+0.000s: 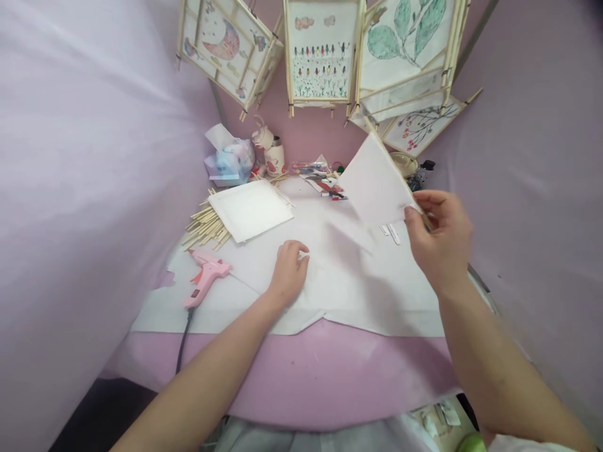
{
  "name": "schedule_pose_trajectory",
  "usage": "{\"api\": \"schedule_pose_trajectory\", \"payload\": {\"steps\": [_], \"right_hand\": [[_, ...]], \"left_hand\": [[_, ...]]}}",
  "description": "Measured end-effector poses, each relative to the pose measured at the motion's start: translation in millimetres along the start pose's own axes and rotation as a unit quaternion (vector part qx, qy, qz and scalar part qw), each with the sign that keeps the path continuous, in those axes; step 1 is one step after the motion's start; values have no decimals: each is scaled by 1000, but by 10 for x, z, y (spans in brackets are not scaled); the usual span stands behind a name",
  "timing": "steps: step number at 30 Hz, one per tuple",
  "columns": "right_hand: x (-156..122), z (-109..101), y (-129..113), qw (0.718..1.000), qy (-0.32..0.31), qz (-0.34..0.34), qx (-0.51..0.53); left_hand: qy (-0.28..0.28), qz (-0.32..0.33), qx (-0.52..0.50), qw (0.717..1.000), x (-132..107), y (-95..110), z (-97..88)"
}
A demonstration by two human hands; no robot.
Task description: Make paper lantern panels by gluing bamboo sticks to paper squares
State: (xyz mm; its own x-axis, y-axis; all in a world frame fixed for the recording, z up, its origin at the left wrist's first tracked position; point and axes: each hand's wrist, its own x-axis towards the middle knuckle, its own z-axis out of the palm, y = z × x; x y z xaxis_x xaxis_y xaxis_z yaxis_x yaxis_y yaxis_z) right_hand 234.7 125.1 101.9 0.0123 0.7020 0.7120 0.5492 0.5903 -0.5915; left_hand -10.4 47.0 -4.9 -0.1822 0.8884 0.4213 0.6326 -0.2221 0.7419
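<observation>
My right hand (440,235) is raised above the right side of the table, with thumb and fingers closed on the edge of a white paper sheet (374,182). A thin wooden stick (393,166) runs along that edge of the sheet. The sheet hangs tilted in the air and casts a shadow below. My left hand (289,270) rests on the white table cover (330,292), fingers loosely bent and thumb a little apart, with nothing visible in it. To its left lies a pink hot glue gun (206,277) with a dark cord.
A stack of white paper (252,210) lies partly over a pile of wooden sticks (206,225). Behind are a tissue pack (228,163), a bottle (274,156) and pens (318,172). Stick-framed drawings (323,63) hang above. Pale cloth (94,157) encloses both sides.
</observation>
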Motion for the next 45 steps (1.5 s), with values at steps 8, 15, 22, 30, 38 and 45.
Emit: {"api": "schedule_pose_trajectory", "payload": {"steps": [8, 15, 22, 30, 38, 45], "right_hand": [[-1117, 402, -229, 924, -309, -198, -107], [-716, 144, 400, 945, -296, -100, -95], [-478, 164, 1099, 882, -434, -118, -142], [-611, 178, 1032, 869, -444, -138, -166], [-583, 208, 882, 892, -387, -168, -160], [-572, 272, 793, 882, -410, -172, -158]], "left_hand": [[71, -30, 4, 997, 29, -31, -36], [-99, 70, 101, 987, -13, 283, 19], [-348, 89, 247, 900, -86, 558, 283], [-351, 93, 258, 895, -125, 480, 310], [-317, 98, 245, 911, -163, 447, 340], [-319, 100, 259, 906, -173, 448, 354]]}}
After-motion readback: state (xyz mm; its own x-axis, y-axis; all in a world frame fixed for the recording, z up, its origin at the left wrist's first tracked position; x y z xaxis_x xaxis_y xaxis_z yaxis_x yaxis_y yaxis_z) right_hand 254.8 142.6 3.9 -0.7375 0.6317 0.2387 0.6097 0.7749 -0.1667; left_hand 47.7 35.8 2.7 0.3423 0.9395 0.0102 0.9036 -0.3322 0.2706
